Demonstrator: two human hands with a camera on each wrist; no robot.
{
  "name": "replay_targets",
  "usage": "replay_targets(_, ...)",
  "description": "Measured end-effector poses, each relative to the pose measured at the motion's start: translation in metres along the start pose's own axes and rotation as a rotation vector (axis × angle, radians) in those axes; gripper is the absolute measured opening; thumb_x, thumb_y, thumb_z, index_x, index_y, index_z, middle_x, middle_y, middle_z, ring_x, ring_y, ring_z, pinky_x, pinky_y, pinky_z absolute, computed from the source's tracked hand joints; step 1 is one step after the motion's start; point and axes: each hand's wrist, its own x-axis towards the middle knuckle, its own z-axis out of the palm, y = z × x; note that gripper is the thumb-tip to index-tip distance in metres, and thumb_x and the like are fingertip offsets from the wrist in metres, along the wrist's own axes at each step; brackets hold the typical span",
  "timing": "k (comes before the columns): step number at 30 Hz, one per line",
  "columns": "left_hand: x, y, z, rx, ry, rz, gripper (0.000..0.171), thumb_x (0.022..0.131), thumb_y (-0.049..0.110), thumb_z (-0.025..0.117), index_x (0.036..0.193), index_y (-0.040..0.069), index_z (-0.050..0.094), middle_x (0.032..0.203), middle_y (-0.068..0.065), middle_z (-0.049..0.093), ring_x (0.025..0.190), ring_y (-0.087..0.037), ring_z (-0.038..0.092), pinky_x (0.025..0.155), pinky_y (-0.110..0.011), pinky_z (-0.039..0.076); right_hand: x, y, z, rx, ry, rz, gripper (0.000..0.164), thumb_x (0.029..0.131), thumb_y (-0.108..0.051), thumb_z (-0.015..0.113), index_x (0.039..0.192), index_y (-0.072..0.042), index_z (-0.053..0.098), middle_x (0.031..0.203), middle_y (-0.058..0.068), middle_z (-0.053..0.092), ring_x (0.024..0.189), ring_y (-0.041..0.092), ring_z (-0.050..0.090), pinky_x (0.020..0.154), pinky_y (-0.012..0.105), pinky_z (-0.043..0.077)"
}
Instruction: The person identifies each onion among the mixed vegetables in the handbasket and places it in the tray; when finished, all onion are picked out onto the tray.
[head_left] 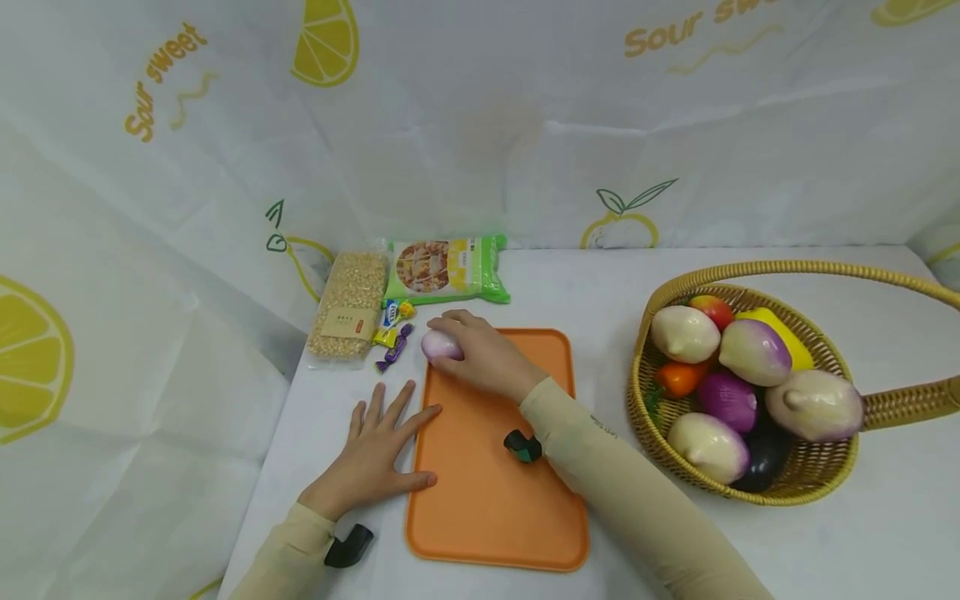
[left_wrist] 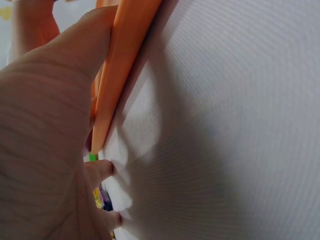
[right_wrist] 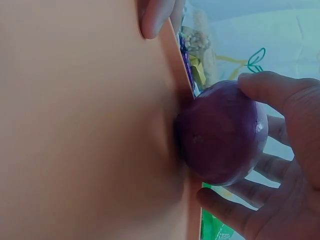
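At the far left corner of the orange tray (head_left: 495, 500), my right hand (head_left: 483, 354) grips a round purple-and-white turnip (head_left: 441, 345). Its glossy purple side (right_wrist: 225, 132) faces the right wrist camera, with the thumb on one side and the fingers curled around the other. The turnip sits low over the tray's corner. My left hand (head_left: 375, 454) lies along the tray's left side with fingers spread. Its thumb touches the tray wall (left_wrist: 122, 60) in the left wrist view, while other fingertips rest on the white tabletop.
Right of the tray stands a wicker basket (head_left: 641, 392) with a tall handle, holding several turnips, a purple onion (head_left: 727, 402) and other produce. Behind the left hand lie wrapped candies (head_left: 395, 348), a bag of pale grains (head_left: 352, 287) and a green-edged food packet (head_left: 446, 268).
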Motion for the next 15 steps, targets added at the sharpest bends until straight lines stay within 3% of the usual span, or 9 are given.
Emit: replay_targets(15, 0.0003, 0.0006, -0.0005, -0.008, -0.03, -0.025, 0.092, 0.081, 0.071, 0.069, 0.158, 0.032, 0.037, 0.17, -0.011, 0.004, 0.149, -0.052, -0.011, 0.11, -0.076, -0.003, -0.0076, -0.0015, -0.005, 0.002, 0.008, -0.015, 0.057, 0.098, -0.036, 0.068, 0.148, -0.015, 0.051, 0.154, 0.009, 0.042, 0.138, 0.03, 0.043, 0.11, 0.044, 0.041)
